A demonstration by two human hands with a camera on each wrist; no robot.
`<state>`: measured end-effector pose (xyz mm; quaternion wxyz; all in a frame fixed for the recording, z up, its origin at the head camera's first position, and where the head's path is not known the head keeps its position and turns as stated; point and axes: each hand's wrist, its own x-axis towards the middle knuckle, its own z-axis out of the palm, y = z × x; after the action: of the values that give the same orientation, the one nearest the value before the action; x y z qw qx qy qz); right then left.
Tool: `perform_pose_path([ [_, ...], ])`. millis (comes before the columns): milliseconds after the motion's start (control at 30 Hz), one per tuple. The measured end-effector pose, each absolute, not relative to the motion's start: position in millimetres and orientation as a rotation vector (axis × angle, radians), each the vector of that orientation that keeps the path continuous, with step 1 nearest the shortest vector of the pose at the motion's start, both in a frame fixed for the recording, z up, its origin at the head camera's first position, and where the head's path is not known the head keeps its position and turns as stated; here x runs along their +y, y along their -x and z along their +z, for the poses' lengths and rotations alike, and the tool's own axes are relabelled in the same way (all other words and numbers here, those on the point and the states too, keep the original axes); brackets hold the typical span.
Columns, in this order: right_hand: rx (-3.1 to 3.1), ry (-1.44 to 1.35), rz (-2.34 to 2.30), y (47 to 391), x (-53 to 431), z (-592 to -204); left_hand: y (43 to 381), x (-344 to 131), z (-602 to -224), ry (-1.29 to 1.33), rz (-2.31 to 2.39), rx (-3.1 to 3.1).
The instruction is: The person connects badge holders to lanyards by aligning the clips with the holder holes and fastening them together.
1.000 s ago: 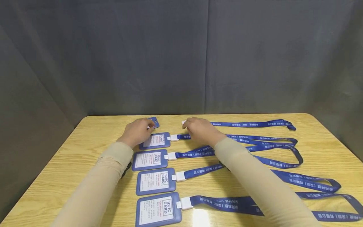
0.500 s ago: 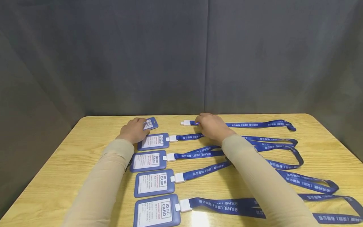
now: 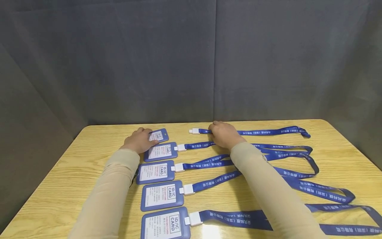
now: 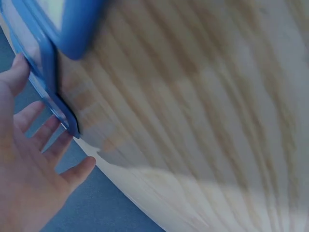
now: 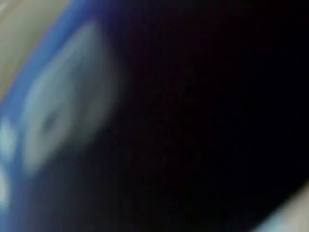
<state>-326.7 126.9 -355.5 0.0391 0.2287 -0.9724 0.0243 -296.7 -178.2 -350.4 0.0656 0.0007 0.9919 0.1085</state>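
My left hand (image 3: 135, 142) holds the farthest blue ID badge holder (image 3: 159, 135) by its left part, thumb at the near edge and fingers at the far edge. The left wrist view shows this badge holder (image 4: 66, 116) between the thumb and extended fingers (image 4: 58, 145). My right hand (image 3: 225, 134) pinches the farthest blue lanyard (image 3: 259, 133) a little right of its white clip (image 3: 194, 131). That clip lies apart from the badge holder, to its right. The right wrist view is mostly dark, with a blurred blue strap (image 5: 53, 43) at the left.
Nearer me, several badge holders (image 3: 162, 196) lie in a column, each joined by a white clip (image 3: 195, 219) to a blue lanyard (image 3: 232, 217) running right. They rest on a wood-grain table (image 3: 77, 172). A dark grey curtain (image 3: 149, 59) stands behind the table's far edge.
My right hand has slid right from the white clip onto the strap, uncovering the clip. My left hand has shifted left along the far badge holder, which now sits slightly closer to the one below it.
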Motion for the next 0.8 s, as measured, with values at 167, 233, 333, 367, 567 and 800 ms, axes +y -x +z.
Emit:
perform_pose_path([
  [167, -2.984, -0.7, 0.084, 327, 118, -357, 297, -170, -349, -0.013, 0.341, 2.98],
  [233, -2.992, -0.687, 0.073, 327, 114, -357, 297, -167, -348, -0.014, 0.347, 2.978],
  [333, -2.989, -0.662, 0.037, 327, 109, -356, 296, -164, -348, -0.014, 0.359, 2.985],
  [367, -2.984, -0.654, 0.024, 327, 109, -356, 296, -163, -348, -0.017, 0.364, 2.99],
  [567, -2.981, -0.61, 0.001, 329, 100, -356, 298, -156, -350, -0.034, 0.385, 3.009],
  [800, -2.964, -0.595, -0.005, 328, 84, -360, 302, -154, -353, -0.062, 0.414, 3.005],
])
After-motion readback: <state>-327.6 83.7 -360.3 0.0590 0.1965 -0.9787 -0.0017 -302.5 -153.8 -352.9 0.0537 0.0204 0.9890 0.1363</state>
